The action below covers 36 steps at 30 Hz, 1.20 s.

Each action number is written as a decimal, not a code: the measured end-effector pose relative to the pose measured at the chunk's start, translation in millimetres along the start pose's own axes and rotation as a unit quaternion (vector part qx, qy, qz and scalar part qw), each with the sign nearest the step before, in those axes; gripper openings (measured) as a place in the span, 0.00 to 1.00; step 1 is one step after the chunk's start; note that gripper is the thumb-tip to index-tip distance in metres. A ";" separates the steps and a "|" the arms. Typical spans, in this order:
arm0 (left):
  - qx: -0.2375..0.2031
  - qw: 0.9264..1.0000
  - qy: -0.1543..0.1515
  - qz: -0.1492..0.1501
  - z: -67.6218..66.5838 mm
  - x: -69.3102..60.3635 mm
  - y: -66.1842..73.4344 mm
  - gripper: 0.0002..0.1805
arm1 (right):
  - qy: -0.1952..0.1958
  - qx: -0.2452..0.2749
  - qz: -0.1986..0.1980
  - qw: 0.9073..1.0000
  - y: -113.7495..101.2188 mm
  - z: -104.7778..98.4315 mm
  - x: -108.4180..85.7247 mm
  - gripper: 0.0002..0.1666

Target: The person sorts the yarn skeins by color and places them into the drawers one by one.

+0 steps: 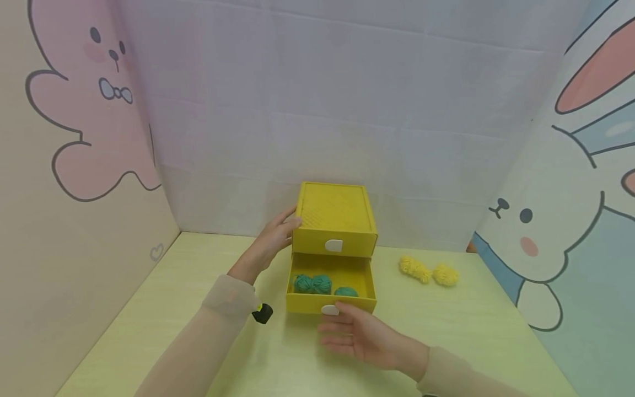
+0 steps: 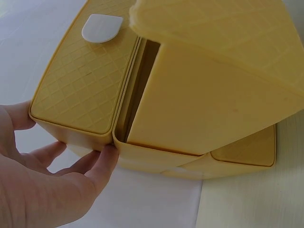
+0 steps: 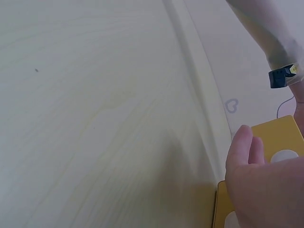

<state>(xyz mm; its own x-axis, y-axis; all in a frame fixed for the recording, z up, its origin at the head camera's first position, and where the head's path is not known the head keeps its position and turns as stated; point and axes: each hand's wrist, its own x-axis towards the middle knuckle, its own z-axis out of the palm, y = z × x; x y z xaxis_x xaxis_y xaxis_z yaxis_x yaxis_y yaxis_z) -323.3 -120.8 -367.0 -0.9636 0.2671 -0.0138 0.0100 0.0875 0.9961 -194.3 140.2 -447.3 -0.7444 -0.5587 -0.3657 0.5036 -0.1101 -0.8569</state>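
A yellow drawer box (image 1: pixel 337 209) has one drawer (image 1: pixel 302 303) pulled out beneath its closed top drawer. Two teal yarn bundles (image 1: pixel 312 284) (image 1: pixel 346 291) lie in it. My left hand (image 1: pixel 270 240) touches the box's left side near the top; in the left wrist view that hand (image 2: pixel 52 185) has its thumb at a corner and fingertips against the side wall. At the open drawer's front is my right hand (image 1: pixel 369 336), its thumb by the white handle (image 1: pixel 329 310) and the other fingers extended below. The right wrist view shows this hand (image 3: pixel 266 190) partly covering the box (image 3: pixel 278 135).
Two yellow yarn bundles (image 1: pixel 414 269) (image 1: pixel 445 274) lie on the pale table (image 1: pixel 446 320), right of the box. A white cloth wall (image 1: pixel 347 110) stands behind, with cartoon-printed panels at both sides. A small black device (image 1: pixel 263 314) is at my left wrist.
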 end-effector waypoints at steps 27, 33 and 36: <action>0.000 1.000 0.009 -0.007 1.0 1.4 -0.3 0.36 | 0.020 -0.031 -0.052 0.998 -24.1 -21.8 45.6 0.41; 0.004 1.000 0.005 -0.006 0.6 -0.6 0.0 0.36 | 0.025 -0.046 -0.061 0.997 -28.7 -25.0 53.8 0.43; 0.005 1.000 0.003 -0.004 0.2 -0.4 -0.2 0.36 | 0.027 -0.053 -0.065 0.996 -30.5 -26.2 56.0 0.44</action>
<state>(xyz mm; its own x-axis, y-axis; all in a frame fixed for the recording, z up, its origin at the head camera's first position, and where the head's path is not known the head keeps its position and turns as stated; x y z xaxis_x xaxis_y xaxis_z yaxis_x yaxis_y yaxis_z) -322.8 -120.7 -367.3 -0.9654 0.2598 -0.0220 0.0039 0.0989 0.9951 -262.8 133.8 -451.2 -0.8241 -0.5000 -0.2661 0.3546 -0.0890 -0.9308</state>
